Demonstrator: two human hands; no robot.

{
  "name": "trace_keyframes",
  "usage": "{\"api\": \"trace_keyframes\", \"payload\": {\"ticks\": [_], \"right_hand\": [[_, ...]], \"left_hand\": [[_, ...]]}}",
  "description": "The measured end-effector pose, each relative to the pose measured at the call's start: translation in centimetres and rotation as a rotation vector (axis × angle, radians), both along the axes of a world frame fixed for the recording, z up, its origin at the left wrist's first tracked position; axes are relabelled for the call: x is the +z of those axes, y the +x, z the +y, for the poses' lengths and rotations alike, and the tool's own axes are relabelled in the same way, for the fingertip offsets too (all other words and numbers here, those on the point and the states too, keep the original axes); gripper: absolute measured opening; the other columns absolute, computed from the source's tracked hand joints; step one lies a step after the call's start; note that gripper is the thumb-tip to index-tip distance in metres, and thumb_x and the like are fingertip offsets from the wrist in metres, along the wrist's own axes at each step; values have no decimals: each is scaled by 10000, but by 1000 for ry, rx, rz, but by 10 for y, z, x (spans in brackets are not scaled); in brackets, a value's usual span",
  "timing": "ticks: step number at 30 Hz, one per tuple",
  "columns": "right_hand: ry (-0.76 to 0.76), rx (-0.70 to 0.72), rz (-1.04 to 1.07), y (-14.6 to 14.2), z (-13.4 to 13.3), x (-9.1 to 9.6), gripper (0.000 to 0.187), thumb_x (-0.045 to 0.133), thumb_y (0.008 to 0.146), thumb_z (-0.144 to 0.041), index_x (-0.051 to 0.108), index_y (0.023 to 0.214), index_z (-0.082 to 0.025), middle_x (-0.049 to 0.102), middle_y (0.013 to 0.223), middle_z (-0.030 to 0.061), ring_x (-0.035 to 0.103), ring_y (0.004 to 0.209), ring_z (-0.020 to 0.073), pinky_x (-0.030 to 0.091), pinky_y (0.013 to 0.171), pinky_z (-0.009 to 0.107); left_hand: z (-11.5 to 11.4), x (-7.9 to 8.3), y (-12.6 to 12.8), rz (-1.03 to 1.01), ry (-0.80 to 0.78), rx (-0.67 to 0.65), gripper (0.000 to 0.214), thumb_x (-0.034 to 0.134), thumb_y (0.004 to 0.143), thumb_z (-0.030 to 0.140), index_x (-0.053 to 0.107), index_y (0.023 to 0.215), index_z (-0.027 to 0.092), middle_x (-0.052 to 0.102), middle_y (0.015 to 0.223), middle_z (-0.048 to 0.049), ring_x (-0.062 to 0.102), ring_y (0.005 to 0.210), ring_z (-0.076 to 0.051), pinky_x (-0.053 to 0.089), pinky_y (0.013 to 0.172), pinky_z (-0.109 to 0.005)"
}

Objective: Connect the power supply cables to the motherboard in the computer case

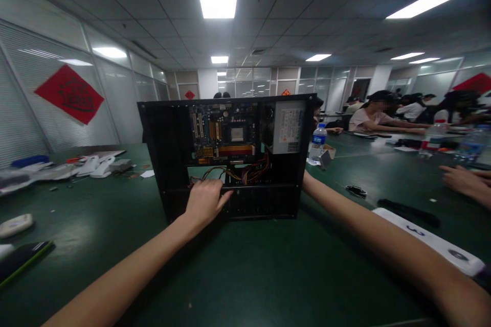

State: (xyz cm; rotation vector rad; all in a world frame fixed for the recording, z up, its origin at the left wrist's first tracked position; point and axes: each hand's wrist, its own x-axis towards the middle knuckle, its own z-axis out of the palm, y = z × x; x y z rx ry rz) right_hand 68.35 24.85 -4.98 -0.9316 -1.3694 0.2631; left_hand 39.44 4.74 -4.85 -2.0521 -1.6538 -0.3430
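Observation:
A black computer case (157,153) with its side open stands on the green table in front of me. Inside it show a motherboard (209,133), a silver power supply (288,127) at the upper right and a bundle of coloured cables (251,171). My left hand (205,198) is closed over the crossbar in the lower part of the case, fingers curled behind it and thumb along the front. My right forearm reaches behind the case's right side, and the case hides my right hand (306,178) almost wholly.
Papers and white parts (100,166) lie on the green table (245,276) at the left. A water bottle (319,138) stands behind the case on the right. A white numbered strip (429,240) lies beneath my right arm. Another person's hand (466,184) rests at the right edge.

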Motion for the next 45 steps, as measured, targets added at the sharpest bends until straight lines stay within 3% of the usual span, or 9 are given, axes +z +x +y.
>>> {"api": "trace_keyframes", "payload": {"ticks": [4,6,9,12,16,20,25,33,45], "right_hand": [[129,-114,271,20,-21,41,169,371,1009,-310,504,959,-218,523,859,-6,542,742,131,498,652,246],[430,-132,309,22,-54,63,125,425,998,-325,516,979,-241,540,929,12,564,801,142,510,742,284],[789,98,-135,7,-112,85,96,560,983,-340,597,979,-252,598,887,8,582,774,155,502,751,308],[485,415,-759,-27,-140,91,190,528,1032,-293,689,1010,-194,704,901,46,641,791,161,500,745,294],[-2,537,-1388,-79,-115,85,257,571,964,-145,780,1113,-160,774,1126,118,704,979,223,494,833,306],[-371,598,-1616,-117,-81,66,383,622,980,-264,743,1333,-174,752,1291,135,723,1089,271,512,813,315],[-454,470,-1615,-131,-80,50,379,609,997,-276,744,1282,-66,745,1269,217,734,1079,288,501,760,303],[-13,388,-1178,-121,-98,89,335,529,1075,-308,798,1049,-111,787,1049,162,701,907,209,417,747,276],[-147,668,-904,-83,-119,127,476,506,1064,-499,720,863,-124,716,780,48,605,645,123,413,602,243]], "left_hand": [[-2,3,0,-7,-11,-13,445,469,1070,488,711,978,126,757,950,-147,734,903,-327,567,829,-452],[-3,5,1,-3,-42,-18,483,435,1078,505,710,984,119,755,946,-150,736,898,-323,574,813,-442],[-5,14,5,31,-129,-41,527,395,1084,526,711,1014,110,761,965,-158,745,890,-323,577,759,-413],[-5,38,10,140,-264,-66,578,366,1082,546,742,1002,114,772,962,-180,752,870,-338,566,726,-402],[5,84,8,137,-493,-151,486,369,1077,422,779,1048,164,791,1018,-155,746,846,-285,544,725,-352],[23,119,-7,-34,-547,-204,381,452,990,265,764,1202,215,791,1184,-87,743,962,-229,546,804,-294],[37,130,-21,-158,-490,-243,447,470,979,338,727,1314,192,738,1354,-82,702,1189,-227,519,1023,-302],[35,127,-39,-183,-546,-368,664,644,893,580,644,1432,192,684,1438,-122,672,1260,-264,514,1061,-330],[-16,161,-36,-363,-517,-558,398,721,882,491,788,1138,194,800,959,-48,723,806,-186,571,718,-263]]}}
